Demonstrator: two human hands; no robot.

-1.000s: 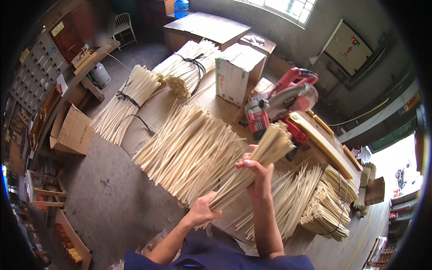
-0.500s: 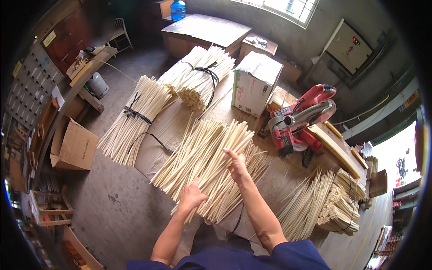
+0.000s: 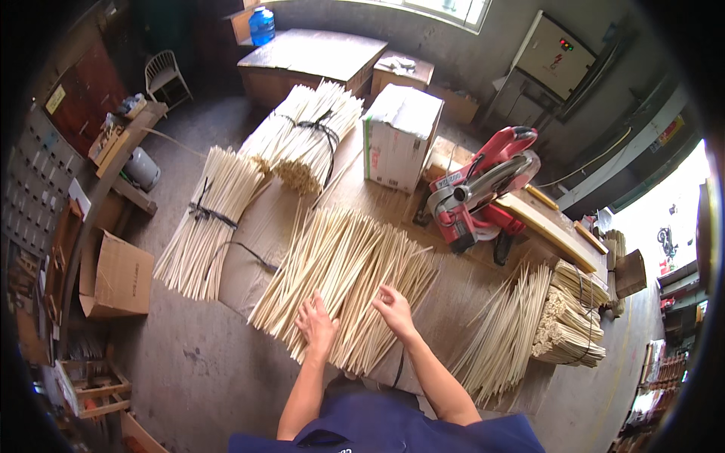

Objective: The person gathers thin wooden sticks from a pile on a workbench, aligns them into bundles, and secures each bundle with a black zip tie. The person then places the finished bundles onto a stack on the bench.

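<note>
Head view: left hand (image 3: 317,326), grip wide, on the loose stick pile (image 3: 343,260); right hand (image 3: 394,311), grip half-open, seemingly empty, contact hard to judge. Changed: the handful held up a second ago now lies among the pile on the bench (image 3: 445,317), freeing both hands. Beyond: tied bundle (image 3: 198,238), white carton (image 3: 400,147), red saw (image 3: 476,196).

Loose sticks (image 3: 351,264): matt wood
Saw (image 3: 472,189): glossy plastic, smooth metal
Brown carton (image 3: 122,275): matt cardboard
Jug (image 3: 262,28): glossy plastic
</note>
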